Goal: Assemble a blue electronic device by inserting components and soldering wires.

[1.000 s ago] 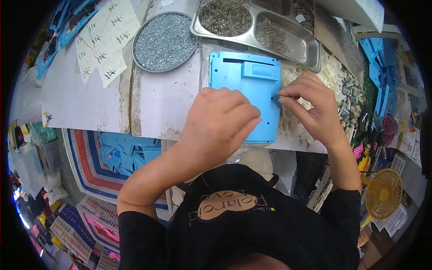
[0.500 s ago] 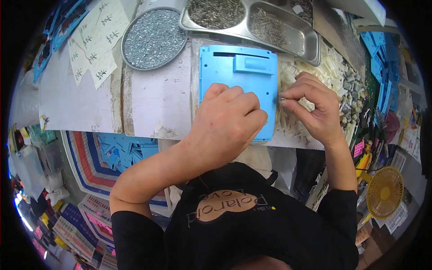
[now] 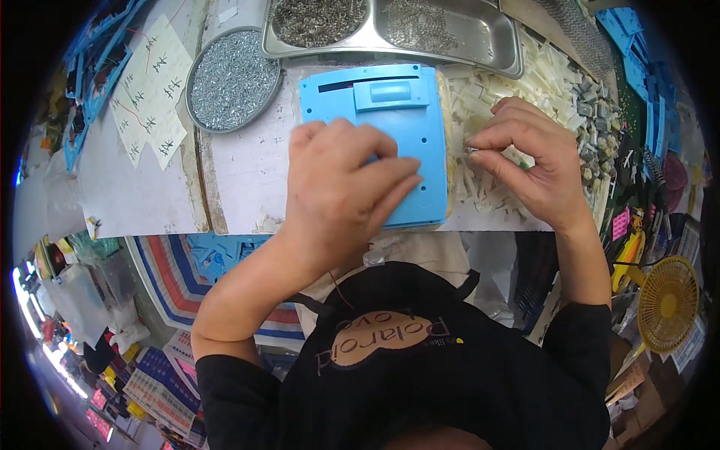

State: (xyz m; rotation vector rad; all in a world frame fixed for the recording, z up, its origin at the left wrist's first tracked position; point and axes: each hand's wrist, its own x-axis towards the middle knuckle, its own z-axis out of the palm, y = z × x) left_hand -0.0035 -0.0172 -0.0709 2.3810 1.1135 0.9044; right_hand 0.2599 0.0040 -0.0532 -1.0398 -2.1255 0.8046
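A light-blue plastic casing (image 3: 405,127) lies on the worktable, with a dark slot along its far end, a raised rectangular block below the slot and small round holes. My left hand (image 3: 326,191) rests over its left near part. Two of its fingers reach out to the right across the casing, and the others bend, partly hidden behind the knuckles. Just right of the casing, my right hand (image 3: 536,161) pinches a small screw (image 3: 471,148) between thumb and forefinger, above white plastic pieces.
A round dish (image 3: 223,130) of silver screws stands at the far left, beside a steel compartment tray (image 3: 487,39) of small metal parts. Loose white plastic parts (image 3: 487,84) heap up right of the casing. Left are a handwritten sheet (image 3: 154,90) and, below the table, a striped bag (image 3: 161,262).
My left hand has uncurled from a closed shape, its fingers now reaching right over the casing. My right hand keeps its pinch beside the casing. The whole view has shifted a little.
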